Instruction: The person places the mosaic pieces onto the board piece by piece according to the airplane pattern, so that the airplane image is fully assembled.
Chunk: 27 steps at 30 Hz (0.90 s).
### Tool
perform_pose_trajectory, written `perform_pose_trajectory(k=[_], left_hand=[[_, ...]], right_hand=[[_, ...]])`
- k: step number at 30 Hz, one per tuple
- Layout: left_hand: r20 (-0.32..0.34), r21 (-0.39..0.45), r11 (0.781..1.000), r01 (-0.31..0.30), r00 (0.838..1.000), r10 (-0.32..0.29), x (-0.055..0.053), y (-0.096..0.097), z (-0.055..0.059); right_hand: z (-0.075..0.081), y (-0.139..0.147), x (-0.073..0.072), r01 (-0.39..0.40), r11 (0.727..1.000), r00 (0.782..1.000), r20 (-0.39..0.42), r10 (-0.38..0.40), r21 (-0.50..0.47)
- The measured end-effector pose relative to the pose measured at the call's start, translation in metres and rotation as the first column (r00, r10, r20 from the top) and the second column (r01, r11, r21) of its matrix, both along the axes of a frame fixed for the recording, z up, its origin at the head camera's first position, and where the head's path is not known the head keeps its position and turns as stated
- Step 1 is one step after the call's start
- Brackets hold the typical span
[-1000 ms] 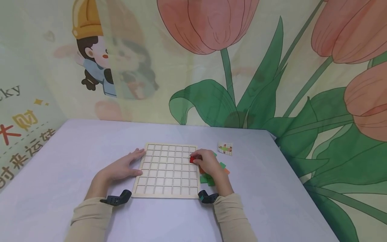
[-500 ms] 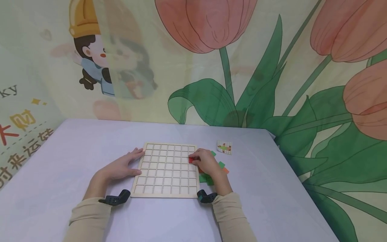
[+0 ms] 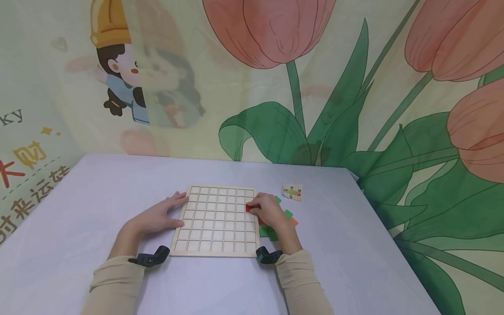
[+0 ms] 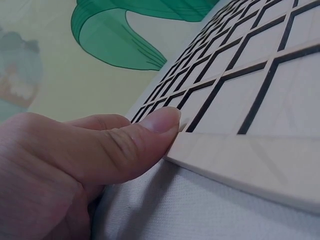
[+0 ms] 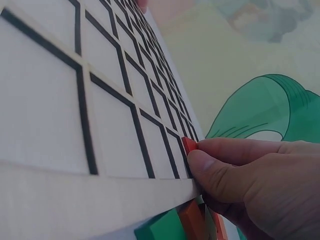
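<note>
A wooden grid board [image 3: 214, 254] with square cells lies flat on the table. My right hand [image 3: 271, 211] pinches a small red square tile [image 3: 248, 208] between thumb and fingertips, at a cell in the board's right-hand column. In the right wrist view the red tile [image 5: 188, 144] sits tilted at the cell by the board's edge. My left hand [image 3: 157, 215] rests at the board's left side, thumb and fingers spread. The left wrist view has the left thumb [image 4: 161, 120] touching the board's rim [image 4: 225, 155].
Several green tiles [image 3: 264, 232] and an orange tile [image 3: 294, 222] lie beside the board's right edge, partly under my right hand. A small pattern card [image 3: 292, 192] lies behind them. White cloth covers the table [image 3: 212, 288]; a printed curtain [image 3: 252, 87] hangs behind.
Both hands keep nearly the same places. The red tile stays at the same right-column cell, shifting only slightly in the right fingers. The head view has moved a little.
</note>
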<state>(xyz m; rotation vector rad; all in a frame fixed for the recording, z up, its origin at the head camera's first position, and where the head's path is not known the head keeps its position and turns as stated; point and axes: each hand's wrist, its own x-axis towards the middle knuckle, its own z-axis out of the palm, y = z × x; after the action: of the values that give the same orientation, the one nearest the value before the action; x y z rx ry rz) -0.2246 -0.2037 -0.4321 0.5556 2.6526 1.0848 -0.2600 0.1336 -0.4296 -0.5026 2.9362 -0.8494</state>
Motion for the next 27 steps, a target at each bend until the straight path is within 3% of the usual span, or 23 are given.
perform_pose_trajectory(k=[19, 27], left_hand=[[-0.015, -0.023, 1.000, 0.000, 1.000, 0.000, -0.0009, -0.0011, -0.0001], [-0.004, -0.010, 1.000, 0.003, 1.000, -0.004, -0.0015, -0.0007, -0.0009]], right_hand=[[0.0024, 0.0001, 0.0013, 0.008, 1.000, 1.000, -0.010, -0.008, -0.024], [0.0018, -0.0016, 0.0020, 0.037, 0.999, 0.997, -0.066, -0.035, 0.023]])
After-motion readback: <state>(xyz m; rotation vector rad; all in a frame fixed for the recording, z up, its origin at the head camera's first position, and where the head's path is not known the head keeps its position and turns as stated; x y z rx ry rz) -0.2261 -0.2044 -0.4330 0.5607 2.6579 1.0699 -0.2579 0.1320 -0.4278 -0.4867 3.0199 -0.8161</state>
